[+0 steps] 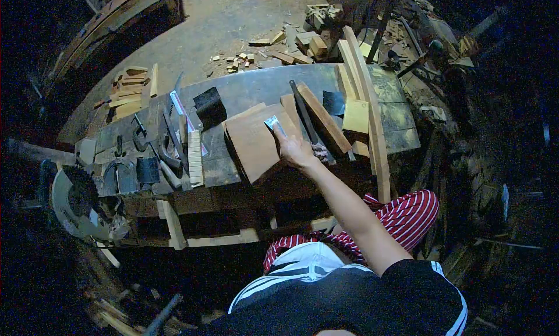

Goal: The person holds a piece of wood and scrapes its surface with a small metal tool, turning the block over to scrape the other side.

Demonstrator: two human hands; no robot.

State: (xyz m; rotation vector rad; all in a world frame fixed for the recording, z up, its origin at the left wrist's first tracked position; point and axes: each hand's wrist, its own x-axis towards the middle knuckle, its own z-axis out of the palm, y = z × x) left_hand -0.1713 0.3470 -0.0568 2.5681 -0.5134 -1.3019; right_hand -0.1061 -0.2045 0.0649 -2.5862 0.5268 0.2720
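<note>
At the near edge of the workbench (233,173), my right hand (296,150) reaches forward from the sleeve at the bottom of the view, arm stretched up and to the left. Its fingers are closed round a small pale scraper-like piece (273,124), whose flat end pokes out past the fingertips and rests on the wooden board (256,141). I can't make out how tightly it is pinched, only that the hand has hold of it. My left hand is nowhere in view.

The board lies just left of the hand, tilted, its long axis running from near-left to far-right, with the near corner hanging over the bench edge. So the hand sits at the board's right side, and the open surface spreads away to the left.

Just right of the hand, a dark bar (305,116) and a wooden batten (324,118) lie slanted, close together, leaving little room that way. Left of the board lie a slatted block (195,157) and a hand saw (172,112). Further off, long planks (367,103) cross the bench, and offcuts (129,90) sit on the floor beyond.
</note>
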